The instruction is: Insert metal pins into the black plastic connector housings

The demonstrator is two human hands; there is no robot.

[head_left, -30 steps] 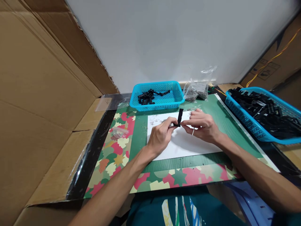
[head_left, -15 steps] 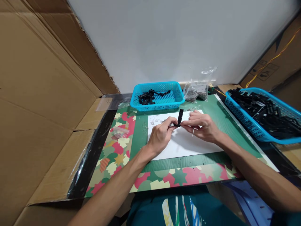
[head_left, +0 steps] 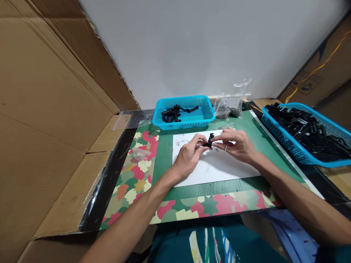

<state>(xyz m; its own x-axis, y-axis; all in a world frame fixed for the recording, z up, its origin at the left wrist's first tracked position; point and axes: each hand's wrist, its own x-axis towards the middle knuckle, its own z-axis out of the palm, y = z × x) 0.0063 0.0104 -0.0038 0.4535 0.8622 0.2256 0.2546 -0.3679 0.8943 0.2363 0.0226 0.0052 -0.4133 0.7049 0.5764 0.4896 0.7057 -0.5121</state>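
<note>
Over a white sheet (head_left: pixel 216 166), my left hand (head_left: pixel 189 151) pinches a small black plastic part (head_left: pixel 211 140) between thumb and fingers. One piece of the part stands up while its lower piece lies across my fingertips. From the other side my right hand (head_left: pixel 237 145) is closed, its fingertips touching the part. A thin metal tool (head_left: pixel 226 147) pokes down out of the right fingers; its kind cannot be made out. Tiny metal pieces (head_left: pixel 181 140) lie scattered on the sheet's upper left, near my left hand.
Behind the sheet stands a blue basket (head_left: pixel 183 126) with some black parts. Another blue basket (head_left: pixel 304 155), heaped with black parts, is at right. Clear bags of small metal pieces (head_left: pixel 229 107) lean by the wall. A small plastic bag (head_left: pixel 140 154) lies left; cardboard (head_left: pixel 49 109) walls that side.
The black part has been turned in my fingers: its upright piece looked long and flat before and now appears shorter, with a notched top. Both hands stay in nearly the same place.
</note>
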